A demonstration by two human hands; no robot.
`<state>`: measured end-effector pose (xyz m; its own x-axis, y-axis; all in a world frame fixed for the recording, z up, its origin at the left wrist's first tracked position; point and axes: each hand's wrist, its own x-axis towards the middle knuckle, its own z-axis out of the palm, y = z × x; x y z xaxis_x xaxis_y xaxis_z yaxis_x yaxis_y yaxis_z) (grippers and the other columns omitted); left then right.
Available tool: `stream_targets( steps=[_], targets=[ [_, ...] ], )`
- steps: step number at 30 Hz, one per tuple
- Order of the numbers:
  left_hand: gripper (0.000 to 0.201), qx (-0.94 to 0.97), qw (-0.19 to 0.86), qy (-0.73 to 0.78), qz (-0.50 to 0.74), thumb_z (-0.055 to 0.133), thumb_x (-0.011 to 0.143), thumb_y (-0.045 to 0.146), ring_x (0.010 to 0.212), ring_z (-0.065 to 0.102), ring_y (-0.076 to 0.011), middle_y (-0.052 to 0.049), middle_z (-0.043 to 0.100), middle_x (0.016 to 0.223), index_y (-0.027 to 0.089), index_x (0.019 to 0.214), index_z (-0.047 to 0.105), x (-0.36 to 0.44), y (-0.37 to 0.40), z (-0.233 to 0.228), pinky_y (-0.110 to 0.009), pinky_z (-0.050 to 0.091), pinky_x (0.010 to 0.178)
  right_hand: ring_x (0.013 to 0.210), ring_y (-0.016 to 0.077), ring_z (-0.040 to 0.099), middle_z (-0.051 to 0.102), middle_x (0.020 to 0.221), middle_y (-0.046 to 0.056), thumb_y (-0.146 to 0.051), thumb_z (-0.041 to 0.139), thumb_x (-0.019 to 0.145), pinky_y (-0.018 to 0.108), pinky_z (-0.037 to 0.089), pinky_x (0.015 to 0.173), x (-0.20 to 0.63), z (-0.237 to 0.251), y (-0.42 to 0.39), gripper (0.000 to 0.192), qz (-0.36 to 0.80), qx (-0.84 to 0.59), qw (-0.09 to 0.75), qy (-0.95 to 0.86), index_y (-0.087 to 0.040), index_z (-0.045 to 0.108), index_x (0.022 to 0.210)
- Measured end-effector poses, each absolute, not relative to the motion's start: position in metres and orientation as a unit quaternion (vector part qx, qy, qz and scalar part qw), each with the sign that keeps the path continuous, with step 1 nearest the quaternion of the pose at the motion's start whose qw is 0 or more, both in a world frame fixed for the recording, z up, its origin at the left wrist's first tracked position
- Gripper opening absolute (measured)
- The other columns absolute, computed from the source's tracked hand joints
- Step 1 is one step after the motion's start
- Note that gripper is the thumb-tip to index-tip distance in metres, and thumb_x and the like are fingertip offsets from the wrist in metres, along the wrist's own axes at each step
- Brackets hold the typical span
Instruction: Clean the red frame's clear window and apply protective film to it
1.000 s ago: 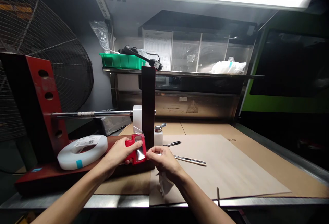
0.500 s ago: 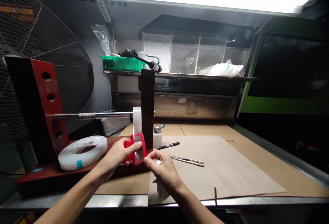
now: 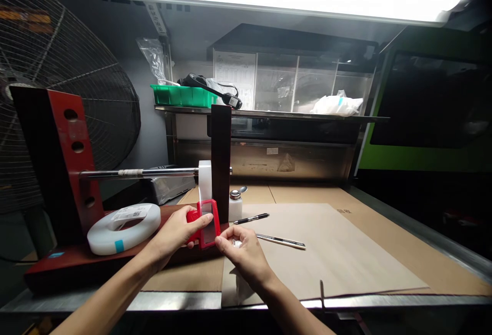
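Observation:
My left hand (image 3: 182, 230) is closed around a red plastic frame-shaped part (image 3: 216, 220), its thumb lying over the window. A strip of clear film comes down to this part from a narrow white film roll (image 3: 205, 176), which sits on a metal rod (image 3: 169, 172) against the dark upright. My right hand (image 3: 246, 253) is pinched at the part's lower right corner. Something white and crumpled, like a cloth (image 3: 237, 243), shows inside its curled fingers, and a greyish piece hangs below the palm. What the fingertips themselves grip is too small to make out.
A large film roll (image 3: 96, 240) lies on the stand's red base, left of my hands. The dark upright (image 3: 221, 161) rises just behind them. A pump bottle (image 3: 236, 207), a black pen (image 3: 251, 218) and another pen (image 3: 282, 242) are on the cardboard-covered bench. A fan (image 3: 103, 84) stands left.
The red part has shifted very slightly to the right and turned a little in my left hand. Both hands stay almost where they were.

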<state>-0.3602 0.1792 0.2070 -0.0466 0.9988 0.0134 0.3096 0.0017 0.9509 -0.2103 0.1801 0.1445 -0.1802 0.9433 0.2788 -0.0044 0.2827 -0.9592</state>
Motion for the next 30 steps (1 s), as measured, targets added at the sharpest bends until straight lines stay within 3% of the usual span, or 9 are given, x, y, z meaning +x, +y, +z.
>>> stream_targets(
  steps=[10,16,19,23,26,30],
  targets=[
    [0.057,0.576,0.404,0.574,0.418,0.074,0.049,0.053,0.053,0.046,-0.0136,0.004,0.054,0.057,0.016,0.086,0.051,-0.361,0.179,0.208,-0.025,0.034,0.048,0.054,0.009,0.043,0.052,0.057,-0.003,-0.031,0.062,0.069,0.022,0.034,0.053,-0.21,0.143,0.181,0.017,0.439,-0.382,0.512,-0.632,-0.015,0.056,0.063],
    [0.059,0.577,0.405,0.572,0.42,0.075,0.048,0.054,0.053,0.043,-0.0131,0.005,0.052,0.055,0.016,0.086,0.051,-0.363,0.18,0.206,-0.024,0.033,0.047,0.055,0.0097,0.048,0.055,0.06,-0.002,-0.028,0.057,0.074,0.021,0.037,0.053,-0.21,0.147,0.177,0.016,0.312,-0.413,0.491,-0.701,-0.018,0.051,0.063],
    [0.056,0.579,0.413,0.564,0.419,0.073,0.051,0.054,0.052,0.043,-0.0124,0.003,0.054,0.058,0.016,0.086,0.052,-0.364,0.181,0.205,-0.024,0.033,0.047,0.05,0.0094,0.047,0.054,0.058,-0.004,-0.027,0.053,0.079,0.021,0.036,0.051,-0.207,0.141,0.174,0.013,0.204,-0.389,0.476,-0.762,-0.018,0.059,0.085],
    [0.055,0.577,0.422,0.561,0.417,0.07,0.058,0.056,0.052,0.045,-0.0123,0.001,0.057,0.062,0.016,0.091,0.053,-0.365,0.181,0.205,-0.024,0.034,0.049,0.05,0.0124,0.052,0.065,0.065,0.0,-0.013,0.043,0.079,0.023,0.032,0.049,-0.203,0.125,0.173,0.052,-0.043,-0.34,0.384,-0.858,-0.024,0.05,0.129],
    [0.054,0.576,0.431,0.554,0.419,0.069,0.06,0.057,0.054,0.046,-0.0126,0.002,0.056,0.063,0.017,0.093,0.052,-0.366,0.179,0.206,-0.023,0.033,0.049,0.046,0.0139,0.051,0.065,0.062,0.001,-0.008,0.043,0.073,0.024,0.028,0.045,-0.201,0.119,0.173,0.067,-0.133,-0.332,0.325,-0.876,-0.026,0.041,0.138],
    [0.055,0.581,0.435,0.547,0.418,0.071,0.059,0.057,0.054,0.044,-0.0116,0.001,0.057,0.068,0.017,0.092,0.053,-0.369,0.177,0.205,-0.021,0.029,0.047,0.062,0.0139,0.06,0.069,0.079,0.004,-0.013,0.039,0.086,0.024,0.039,0.058,-0.18,0.13,0.18,0.049,-0.065,-0.367,0.353,-0.858,-0.024,0.049,0.132]
  ],
)
